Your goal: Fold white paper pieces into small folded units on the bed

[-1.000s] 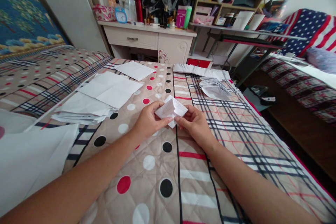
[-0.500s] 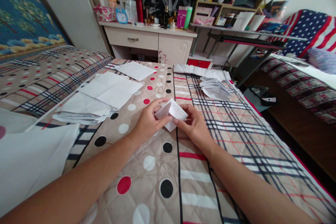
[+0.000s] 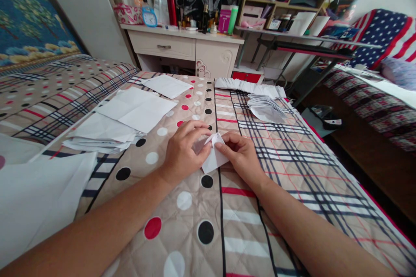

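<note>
A small folded white paper point(image 3: 212, 159) lies on the quilted bedspread point(image 3: 227, 225) in the middle of the view. My left hand point(image 3: 185, 150) covers its left part, fingers curled down over it. My right hand point(image 3: 238, 156) pinches its upper right corner between thumb and fingertips. Both hands are closed on the paper and press it toward the bed.
A stack of white sheets point(image 3: 110, 132) lies to the left, another sheet point(image 3: 167, 85) farther back. A pile of folded papers point(image 3: 264, 108) sits at the right rear by the bed's edge. A large white sheet point(image 3: 35, 199) is at the near left. A cluttered desk point(image 3: 185, 45) stands behind.
The folded paper was held up above the bed between both hands; now it is lowered flat onto the bedspread, and my left hand has closed over it.
</note>
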Action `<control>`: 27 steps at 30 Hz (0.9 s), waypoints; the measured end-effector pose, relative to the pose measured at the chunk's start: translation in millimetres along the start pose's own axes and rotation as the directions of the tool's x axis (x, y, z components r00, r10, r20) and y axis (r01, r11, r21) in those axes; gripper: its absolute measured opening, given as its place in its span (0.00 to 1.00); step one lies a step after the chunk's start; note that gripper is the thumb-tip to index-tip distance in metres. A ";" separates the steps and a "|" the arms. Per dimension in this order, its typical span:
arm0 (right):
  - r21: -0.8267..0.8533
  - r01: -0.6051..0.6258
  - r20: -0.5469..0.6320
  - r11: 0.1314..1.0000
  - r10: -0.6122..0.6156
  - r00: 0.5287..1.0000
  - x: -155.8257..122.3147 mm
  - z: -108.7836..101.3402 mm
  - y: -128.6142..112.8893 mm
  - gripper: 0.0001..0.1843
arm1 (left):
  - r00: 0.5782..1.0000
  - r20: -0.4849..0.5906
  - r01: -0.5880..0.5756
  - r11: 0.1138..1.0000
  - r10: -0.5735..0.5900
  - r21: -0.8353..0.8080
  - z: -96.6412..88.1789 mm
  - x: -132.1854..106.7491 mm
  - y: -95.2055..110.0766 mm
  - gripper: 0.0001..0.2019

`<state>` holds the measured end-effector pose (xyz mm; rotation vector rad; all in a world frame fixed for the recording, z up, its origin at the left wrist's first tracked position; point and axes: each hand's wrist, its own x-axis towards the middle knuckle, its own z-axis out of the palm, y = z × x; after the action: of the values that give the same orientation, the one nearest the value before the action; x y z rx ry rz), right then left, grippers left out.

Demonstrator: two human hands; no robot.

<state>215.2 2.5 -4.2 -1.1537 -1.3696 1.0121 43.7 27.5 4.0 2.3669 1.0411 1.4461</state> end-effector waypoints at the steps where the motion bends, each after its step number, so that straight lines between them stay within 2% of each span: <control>1: 0.008 -0.008 0.005 1.000 0.008 1.000 -0.4 0.3 -0.9 0.11 | 1.000 -0.009 -0.023 1.000 0.023 0.021 0.1 0.0 0.1 0.08; 5: 0.048 -0.027 0.020 0.998 0.026 0.999 -1.3 0.2 -4.1 0.13 | 0.998 -0.046 -0.032 0.999 0.034 0.034 1.5 0.3 -0.2 0.02; 11: 0.016 -0.016 -0.013 1.000 0.016 1.000 -0.6 0.4 -6.5 0.17 | 0.998 -0.054 0.039 0.998 -0.041 -0.041 1.5 0.2 3.8 0.03; 20: 0.022 -0.121 -0.016 0.992 0.122 0.992 -0.7 3.4 -4.0 0.20 | 0.999 -0.024 -0.024 0.999 0.024 -0.027 1.5 -1.9 4.7 0.05; 27: -0.065 -0.071 -0.018 0.995 0.070 0.997 -0.1 1.1 0.2 0.19 | 0.993 0.013 -0.119 0.993 0.119 0.011 2.7 -4.0 2.8 0.06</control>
<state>214.2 2.4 -4.5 -1.2637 -1.3667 1.0120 46.1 23.3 1.1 2.4814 0.9220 1.4658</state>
